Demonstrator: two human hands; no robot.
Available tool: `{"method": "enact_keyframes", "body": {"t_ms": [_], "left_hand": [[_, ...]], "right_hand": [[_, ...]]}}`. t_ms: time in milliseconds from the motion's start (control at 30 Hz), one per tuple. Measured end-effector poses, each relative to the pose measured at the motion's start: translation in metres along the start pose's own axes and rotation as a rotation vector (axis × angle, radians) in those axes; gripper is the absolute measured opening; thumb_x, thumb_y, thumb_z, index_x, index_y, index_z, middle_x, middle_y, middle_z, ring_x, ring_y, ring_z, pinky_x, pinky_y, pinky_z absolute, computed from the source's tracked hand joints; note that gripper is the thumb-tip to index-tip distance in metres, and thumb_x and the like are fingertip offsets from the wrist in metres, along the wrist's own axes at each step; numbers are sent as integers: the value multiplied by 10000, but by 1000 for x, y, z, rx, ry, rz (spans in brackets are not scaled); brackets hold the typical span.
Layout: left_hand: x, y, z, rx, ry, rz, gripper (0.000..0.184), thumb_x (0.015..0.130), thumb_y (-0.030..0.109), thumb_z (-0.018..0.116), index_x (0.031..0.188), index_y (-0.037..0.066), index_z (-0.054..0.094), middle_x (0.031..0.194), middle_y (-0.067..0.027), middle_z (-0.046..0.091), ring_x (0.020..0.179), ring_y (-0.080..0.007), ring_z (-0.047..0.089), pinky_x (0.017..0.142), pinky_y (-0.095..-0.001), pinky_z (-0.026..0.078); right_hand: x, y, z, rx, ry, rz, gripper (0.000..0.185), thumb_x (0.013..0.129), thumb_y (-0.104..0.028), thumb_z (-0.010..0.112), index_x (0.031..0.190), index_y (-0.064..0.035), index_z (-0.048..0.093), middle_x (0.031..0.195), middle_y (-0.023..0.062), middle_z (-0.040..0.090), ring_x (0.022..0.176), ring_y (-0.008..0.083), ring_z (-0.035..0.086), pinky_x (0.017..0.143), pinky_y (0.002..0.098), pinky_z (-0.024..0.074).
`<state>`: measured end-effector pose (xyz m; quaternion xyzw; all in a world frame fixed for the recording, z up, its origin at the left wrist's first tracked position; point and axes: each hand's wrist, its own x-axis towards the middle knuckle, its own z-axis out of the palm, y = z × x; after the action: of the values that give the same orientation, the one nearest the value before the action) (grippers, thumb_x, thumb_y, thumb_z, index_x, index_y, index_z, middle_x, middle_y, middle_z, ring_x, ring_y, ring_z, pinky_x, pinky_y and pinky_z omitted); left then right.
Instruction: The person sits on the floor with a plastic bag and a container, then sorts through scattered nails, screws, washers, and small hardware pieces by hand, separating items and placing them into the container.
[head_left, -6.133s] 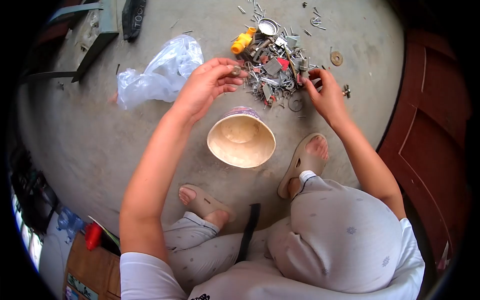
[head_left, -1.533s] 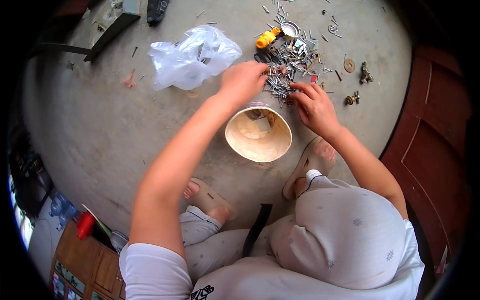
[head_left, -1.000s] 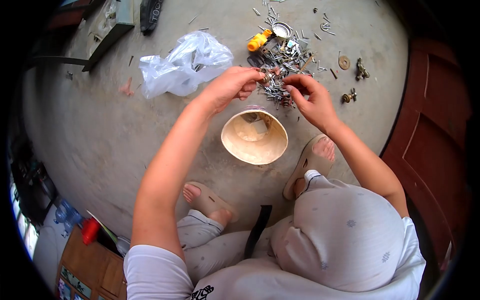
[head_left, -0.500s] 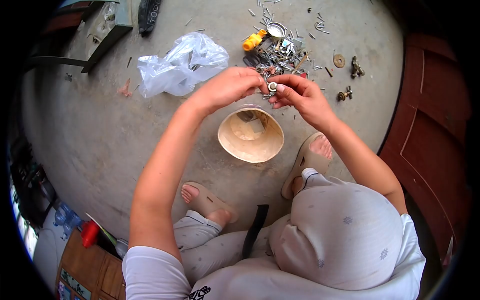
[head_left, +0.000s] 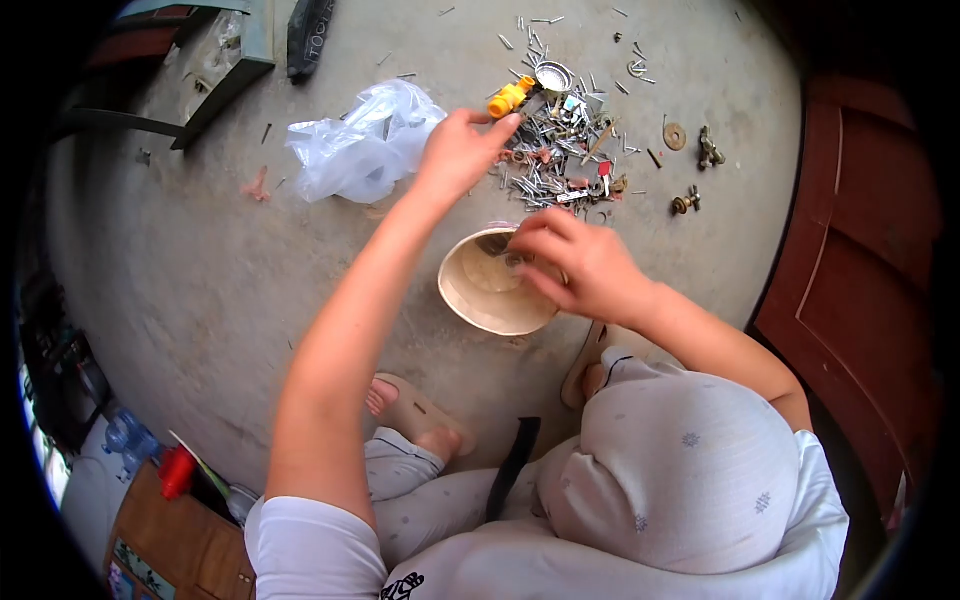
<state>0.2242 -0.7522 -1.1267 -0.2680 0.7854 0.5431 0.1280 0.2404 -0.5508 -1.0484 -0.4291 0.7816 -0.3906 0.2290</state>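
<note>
My right hand hangs over the rim of a cream-coloured bucket, its thumb and fingers apart and smeared by motion. A small round metal piece shows beside its fingertips, at the bucket's mouth; whether it still touches them is unclear. My left hand is at the left edge of a heap of screws and small hardware, just below a yellow plastic fitting. Its fingers curl downward, and their tips are hidden. Inside the bucket lies a dark flat piece.
A crumpled clear plastic bag lies left of the heap. A round metal strainer cap sits at its top. To the right are a rusty washer and brass fittings. A brown wooden panel stands at far right.
My hands, earlier together around the small round piece, have parted. The right came down over the bucket; the left moved up and left toward the yellow fitting.
</note>
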Motion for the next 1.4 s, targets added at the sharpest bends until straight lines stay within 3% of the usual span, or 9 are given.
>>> {"method": "enact_keyframes", "body": {"t_ms": [167, 267, 300, 400, 733, 967, 1133, 1267, 1400], "left_hand": [[21, 2, 6, 154, 56, 15, 505, 872, 428, 576, 1064, -38, 614, 817, -144, 684, 697, -197, 670, 675, -342, 504], [22, -5, -3, -188, 49, 28, 490, 884, 423, 532, 1065, -23, 618, 748, -83, 652, 594, -195, 598, 624, -342, 482], [19, -5, -10, -372, -34, -41, 421, 910, 419, 493, 851, 15, 592, 539, 58, 354, 447, -71, 306, 449, -232, 260], [10, -3, -30, -611, -104, -240, 409, 908, 440, 486, 775, 58, 547, 530, 66, 327, 447, -58, 283, 445, -233, 251], [7, -14, -59, -579, -7, -286, 436, 915, 443, 493, 729, 54, 565, 540, 57, 352, 456, -60, 301, 448, -233, 268], [-24, 16, -85, -477, -374, -251, 367, 899, 386, 510, 712, 76, 571, 534, 42, 403, 461, -59, 296, 455, -231, 255], [-40, 46, -96, -71, -687, -180, 403, 900, 402, 541, 773, 40, 666, 543, 69, 380, 474, -39, 270, 467, -222, 248], [-47, 46, -79, -191, -715, -47, 402, 947, 394, 513, 915, 21, 659, 599, 76, 355, 554, -52, 314, 515, -218, 262], [-48, 36, -63, -464, -673, -85, 425, 990, 410, 444, 1012, 24, 622, 636, 73, 367, 585, -56, 323, 551, -211, 284]], "right_hand": [[23, 47, -15, -18, 189, 246, 151, 804, -105, 628, 953, -93, 644, 867, 84, 613, 784, 280, 627, 668, 374, 516], [33, 84, -19, -115, 249, 276, 156, 815, -111, 622, 968, -100, 650, 885, 77, 615, 800, 279, 623, 689, 382, 513], [36, 94, -18, -166, 268, 273, 159, 818, -116, 621, 974, -103, 651, 901, 72, 615, 812, 279, 622, 698, 384, 512], [45, 115, -15, -334, 321, 157, 162, 817, -127, 629, 976, -106, 652, 957, 60, 612, 867, 278, 613, 719, 393, 508], [43, 123, -9, -442, 302, 183, 136, 786, -162, 665, 894, -86, 634, 877, 80, 601, 810, 290, 614, 682, 392, 505], [26, 118, -14, 349, 412, 596, 99, 850, -127, 630, 871, -32, 612, 818, 26, 655, 695, 78, 572, 648, 250, 473], [21, 116, -15, 395, 374, 608, 190, 832, -102, 610, 1009, -31, 601, 892, 32, 651, 743, 110, 580, 675, 256, 481], [22, 84, -26, 171, 383, 218, 337, 796, -80, 593, 1131, -43, 569, 1054, 69, 621, 846, 152, 590, 724, 281, 495], [25, 27, -34, 344, 181, 156, 415, 802, -138, 666, 1186, -30, 554, 1117, 81, 607, 960, 181, 602, 777, 307, 504]]}}
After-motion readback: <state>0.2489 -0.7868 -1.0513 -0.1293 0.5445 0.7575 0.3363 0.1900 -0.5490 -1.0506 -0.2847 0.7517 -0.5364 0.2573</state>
